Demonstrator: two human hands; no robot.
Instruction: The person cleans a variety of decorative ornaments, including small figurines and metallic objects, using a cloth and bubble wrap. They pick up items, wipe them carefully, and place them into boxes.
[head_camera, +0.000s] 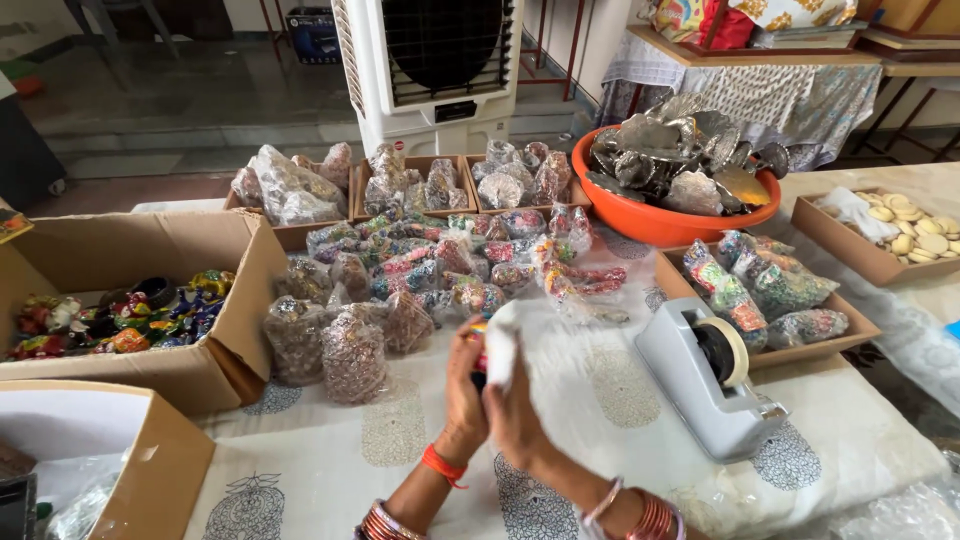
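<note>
At the left edge sit two open brown cardboard boxes: the near one (150, 450) holds white paper and clear plastic, and the larger one (225, 330) behind it is filled with small multicoloured painted pieces. Right of them a heap of clear plastic packets of colourful and glittery items (400, 290) spreads over the white block-printed tablecloth (620, 400), backed by three shallow cardboard trays (420, 185) of similar wrapped goods.

In the middle foreground the person's two hands meet. The left hand (465, 385) and the right hand (515, 400) are pressed together around a small colourful object wrapped in white tissue (497, 350), gripping it from both sides just above the cloth. Bare cloth lies open in front of and right of the hands.

Further right stands one grey tape dispenser (705, 375), near the hands but apart. Behind it are one round orange plastic tub of silvery metal pieces (660, 225), one cardboard tray of wrapped packets (850, 335), and one tray of pale round discs (850, 250) at the right edge.
</note>
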